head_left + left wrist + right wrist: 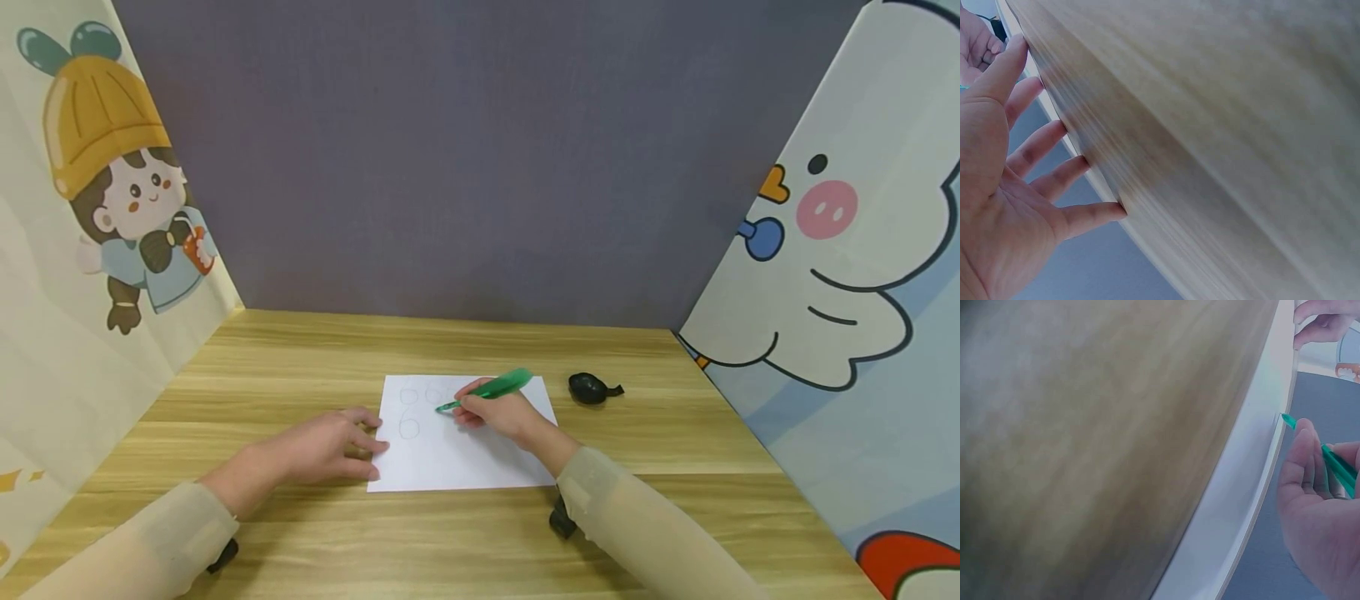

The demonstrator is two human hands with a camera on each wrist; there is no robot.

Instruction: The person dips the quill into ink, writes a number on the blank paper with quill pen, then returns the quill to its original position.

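Note:
A white sheet of paper [465,462] lies on the wooden table, with faint rounded outlines drawn at its upper left, one resembling a 6. My right hand [495,411] pinches a green pen [504,384] with a feather-shaped top, its tip at the paper right of the outlines. The right wrist view shows the same pen [1339,470] between the fingers of my right hand [1325,515]. Fingers spread, my left hand [330,448] rests at the paper's left edge. In the left wrist view, the fingertips of that left hand [1016,206] touch down along the edge.
A black rounded object [588,388] with a short stem stands on the table [315,350] to the right of the paper. Behind the table rises a grey panel [450,167]. Cartoon-printed sheets cover both sides.

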